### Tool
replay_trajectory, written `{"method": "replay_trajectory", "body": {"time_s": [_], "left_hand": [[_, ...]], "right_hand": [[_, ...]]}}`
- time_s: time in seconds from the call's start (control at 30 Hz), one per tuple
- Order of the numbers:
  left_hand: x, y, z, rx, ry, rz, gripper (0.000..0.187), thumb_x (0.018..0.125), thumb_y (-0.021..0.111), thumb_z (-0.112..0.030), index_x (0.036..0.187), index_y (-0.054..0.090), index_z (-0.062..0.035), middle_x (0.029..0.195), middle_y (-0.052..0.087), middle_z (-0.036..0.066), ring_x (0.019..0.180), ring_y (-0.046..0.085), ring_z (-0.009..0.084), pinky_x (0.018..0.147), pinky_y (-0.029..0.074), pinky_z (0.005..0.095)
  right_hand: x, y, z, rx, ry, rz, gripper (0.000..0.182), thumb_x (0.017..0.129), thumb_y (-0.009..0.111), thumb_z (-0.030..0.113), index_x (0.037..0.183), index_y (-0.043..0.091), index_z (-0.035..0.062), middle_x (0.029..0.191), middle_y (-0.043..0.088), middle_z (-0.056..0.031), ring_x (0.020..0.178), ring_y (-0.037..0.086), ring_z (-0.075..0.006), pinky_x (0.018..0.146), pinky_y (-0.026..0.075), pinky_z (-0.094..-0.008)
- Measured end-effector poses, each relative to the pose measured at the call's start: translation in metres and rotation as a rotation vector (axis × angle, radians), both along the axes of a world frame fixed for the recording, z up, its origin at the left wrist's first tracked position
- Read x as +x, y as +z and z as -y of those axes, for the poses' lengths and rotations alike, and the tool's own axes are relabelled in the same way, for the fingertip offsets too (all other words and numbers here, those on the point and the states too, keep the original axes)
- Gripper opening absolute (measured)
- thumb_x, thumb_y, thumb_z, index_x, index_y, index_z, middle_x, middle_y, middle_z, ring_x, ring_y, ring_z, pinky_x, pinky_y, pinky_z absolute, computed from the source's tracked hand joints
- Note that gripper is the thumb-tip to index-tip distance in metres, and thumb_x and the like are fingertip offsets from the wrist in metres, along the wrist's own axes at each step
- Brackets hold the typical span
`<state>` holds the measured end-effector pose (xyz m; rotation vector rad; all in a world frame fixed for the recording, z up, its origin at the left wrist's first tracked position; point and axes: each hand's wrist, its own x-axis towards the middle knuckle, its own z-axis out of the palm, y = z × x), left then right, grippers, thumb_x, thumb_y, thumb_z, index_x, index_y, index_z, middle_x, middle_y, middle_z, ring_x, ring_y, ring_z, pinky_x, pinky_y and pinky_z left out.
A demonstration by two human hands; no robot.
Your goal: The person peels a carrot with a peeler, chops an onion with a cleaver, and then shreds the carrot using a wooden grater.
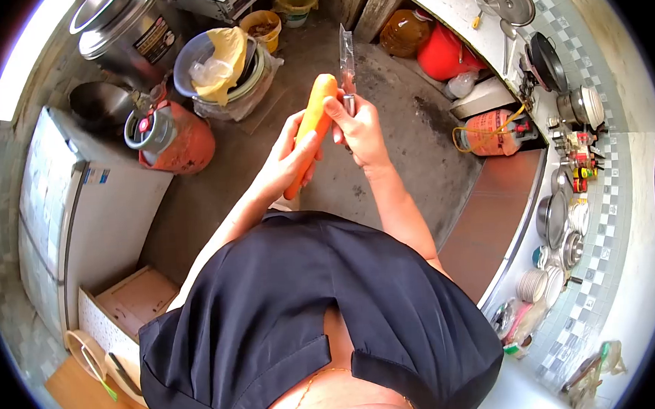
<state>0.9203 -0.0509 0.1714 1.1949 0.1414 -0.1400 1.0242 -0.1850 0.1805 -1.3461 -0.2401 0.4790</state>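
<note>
A long orange carrot [313,115] is held out in front of my body, tilted with its upper end to the right. The fingers of my left hand [289,153] wrap round its lower half. My right hand [358,129] is closed on the handle of a kitchen knife [346,59], whose blade points up and away from me. The right thumb lies against the carrot's upper part. The blade stands beside the carrot, apart from it. Part of the knife handle is hidden by my right fingers.
Left are a fridge [109,216], a red gas cylinder [180,142] and a blue basin [190,63]. Right, a counter [505,273] carries pans, bowls and stacked plates. Under it sit another gas cylinder [487,133] and a red container [445,54]. Concrete floor [406,148] lies below my hands.
</note>
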Motion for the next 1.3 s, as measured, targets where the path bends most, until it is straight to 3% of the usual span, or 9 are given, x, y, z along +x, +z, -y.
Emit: {"method": "replay_trajectory", "body": {"time_s": [0.1, 0.2, 0.43, 0.5, 0.67, 0.7, 0.73, 1.03, 1.3], "left_hand": [[0.064, -0.026, -0.025, -0.232, -0.054, -0.045, 0.045, 0.1, 0.044, -0.04, 0.133, 0.037, -0.0101, 0.089, 0.057, 0.008, 0.056, 0.049, 0.0108, 0.046, 0.043, 0.0245], [0.142, -0.048, -0.05, -0.574, -0.046, -0.05, 0.047, 0.1, 0.043, -0.042, 0.128, 0.044, -0.0051, 0.104, 0.057, 0.009, 0.073, 0.054, 0.0131, 0.054, 0.048, 0.0269], [0.311, -0.045, -0.091, -0.664, -0.011, -0.065, 0.047, 0.101, 0.038, -0.043, 0.124, 0.047, -0.0025, 0.101, 0.055, 0.008, 0.075, 0.051, 0.0119, 0.049, 0.043, 0.0226], [0.346, -0.048, -0.099, -0.701, 0.003, -0.11, 0.04, 0.102, 0.038, -0.039, 0.127, 0.046, -0.0091, 0.099, 0.058, 0.009, 0.071, 0.054, 0.0109, 0.047, 0.045, 0.0213], [0.431, -0.062, -0.125, -0.385, 0.05, -0.225, 0.05, 0.102, 0.029, -0.044, 0.106, 0.052, -0.0002, 0.07, 0.053, 0.007, 0.048, 0.044, 0.0121, 0.044, 0.039, 0.0231], [0.459, -0.059, -0.126, -0.338, 0.07, -0.246, 0.052, 0.102, 0.028, -0.045, 0.103, 0.053, 0.0001, 0.066, 0.052, 0.006, 0.047, 0.043, 0.0119, 0.043, 0.039, 0.0234], [0.472, -0.081, -0.138, -0.422, 0.068, -0.198, 0.039, 0.103, 0.033, -0.036, 0.11, 0.051, -0.0026, 0.089, 0.06, 0.008, 0.054, 0.051, 0.0109, 0.043, 0.043, 0.0225], [0.616, -0.144, -0.203, -0.349, 0.163, -0.361, 0.036, 0.104, 0.033, -0.035, 0.103, 0.049, -0.0037, 0.08, 0.057, 0.006, 0.048, 0.049, 0.0094, 0.04, 0.042, 0.0223], [0.723, -0.21, -0.266, -0.453, 0.22, -0.502, 0.036, 0.104, 0.032, -0.035, 0.109, 0.048, -0.0038, 0.082, 0.056, 0.006, 0.049, 0.049, 0.0095, 0.04, 0.042, 0.0224]], "right_hand": [[0.067, -0.011, -0.009, -0.123, -0.114, 0.103, 0.042, 0.096, 0.055, 0.042, 0.103, 0.059, 0.0014, 0.073, 0.057, 0.0002, 0.049, 0.044, -0.0043, 0.045, 0.037, -0.0206], [0.141, -0.027, -0.01, -0.282, -0.055, 0.105, 0.033, 0.102, 0.046, 0.033, 0.104, 0.057, 0.0017, 0.073, 0.055, -0.0014, 0.061, 0.047, -0.006, 0.056, 0.041, -0.0229], [0.267, 0.001, -0.048, -0.521, 0.047, 0.529, 0.018, 0.098, 0.053, 0.018, 0.105, 0.054, 0.0014, 0.076, 0.055, -0.0089, 0.068, 0.052, -0.0156, 0.065, 0.045, -0.0296], [0.303, -0.004, -0.057, -0.579, 0.089, 0.496, 0.014, 0.096, 0.056, 0.014, 0.105, 0.055, 0.0032, 0.079, 0.058, -0.0127, 0.067, 0.058, -0.0232, 0.064, 0.048, -0.0327], [0.402, -0.042, -0.089, -0.718, 0.165, 0.819, 0.013, 0.093, 0.058, 0.015, 0.102, 0.056, 0.0061, 0.085, 0.061, -0.0137, 0.067, 0.061, -0.0315, 0.06, 0.049, -0.038], [0.439, -0.038, -0.092, -0.729, 0.197, 0.812, 0.013, 0.093, 0.058, 0.015, 0.102, 0.056, 0.0061, 0.085, 0.061, -0.0137, 0.067, 0.061, -0.0315, 0.06, 0.049, -0.038], [0.461, -0.051, -0.101, -0.736, 0.262, 0.813, 0.013, 0.093, 0.057, 0.017, 0.101, 0.056, 0.0066, 0.087, 0.062, -0.0135, 0.07, 0.061, -0.0347, 0.061, 0.05, -0.0403], [0.659, -0.133, -0.182, -0.56, 0.617, 0.634, 0.014, 0.095, 0.054, 0.018, 0.099, 0.056, 0.0057, 0.086, 0.062, -0.0152, 0.079, 0.061, -0.0384, 0.065, 0.048, -0.0425], [0.78, -0.227, -0.246, -0.677, 0.72, 0.474, 0.018, 0.096, 0.053, 0.02, 0.104, 0.058, 0.0048, 0.087, 0.067, -0.0143, 0.085, 0.065, -0.0351, 0.069, 0.05, -0.0405]]}}
